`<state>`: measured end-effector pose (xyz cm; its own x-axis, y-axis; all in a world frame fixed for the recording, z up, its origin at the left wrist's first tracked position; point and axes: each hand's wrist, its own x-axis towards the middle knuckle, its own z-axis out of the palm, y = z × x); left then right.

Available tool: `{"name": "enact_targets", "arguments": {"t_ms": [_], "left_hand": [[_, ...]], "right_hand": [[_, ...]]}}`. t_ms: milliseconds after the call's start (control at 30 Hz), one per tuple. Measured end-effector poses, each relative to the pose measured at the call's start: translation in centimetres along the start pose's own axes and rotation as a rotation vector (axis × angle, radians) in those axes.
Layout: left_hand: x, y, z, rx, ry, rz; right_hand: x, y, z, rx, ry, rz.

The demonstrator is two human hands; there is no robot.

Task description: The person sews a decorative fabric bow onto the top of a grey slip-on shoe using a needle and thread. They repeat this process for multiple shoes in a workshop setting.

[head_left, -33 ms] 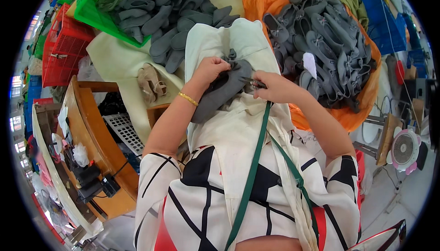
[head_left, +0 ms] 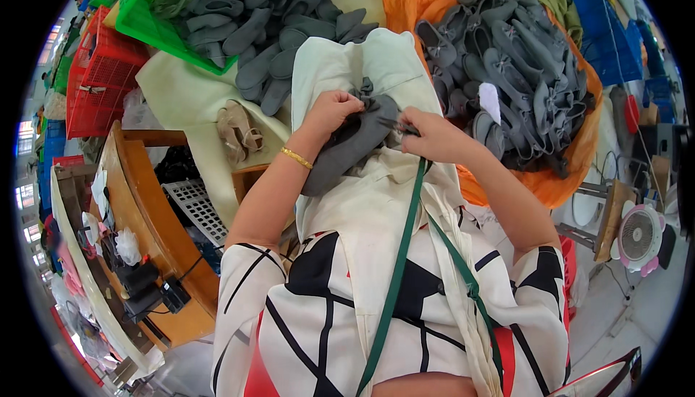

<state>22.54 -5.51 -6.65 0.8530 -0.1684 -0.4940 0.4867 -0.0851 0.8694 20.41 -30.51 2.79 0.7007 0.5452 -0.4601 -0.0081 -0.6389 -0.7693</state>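
Observation:
A dark grey flat shoe [head_left: 339, 158] lies across my lap on a pale apron, with a bow [head_left: 367, 88] at its far end. My left hand [head_left: 334, 113] pinches the shoe's upper edge beside the bow, thumb and fingers pressed together. Closed round a pair of small dark thread snips [head_left: 400, 127] is my right hand [head_left: 433, 136]. The snips' blades point left and reach the shoe's right side, close to the bow. Whether a thread lies between the blades is too small to tell.
Piled grey shoes [head_left: 253, 31] spill by a green crate [head_left: 174, 42] at far left. More fill an orange bag [head_left: 586, 158] at far right. Beige sandals [head_left: 239, 132] and a wooden table [head_left: 156, 252] stand left. A fan [head_left: 638, 234] is at right.
The snips and the fingers of my right hand have shifted very slightly at the shoe. My left hand and the shoe stay in place.

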Motion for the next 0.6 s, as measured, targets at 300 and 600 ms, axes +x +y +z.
{"name": "enact_targets", "arguments": {"t_ms": [300, 600], "left_hand": [[-0.8, 0.7, 0.3, -0.107, -0.009, -0.031], [-0.3, 0.2, 0.0, -0.169, -0.038, -0.045]], "right_hand": [[3.3, 0.3, 1.0, -0.317, 0.189, -0.105], [5.0, 2.4, 1.6, -0.422, 0.377, -0.263]]}}
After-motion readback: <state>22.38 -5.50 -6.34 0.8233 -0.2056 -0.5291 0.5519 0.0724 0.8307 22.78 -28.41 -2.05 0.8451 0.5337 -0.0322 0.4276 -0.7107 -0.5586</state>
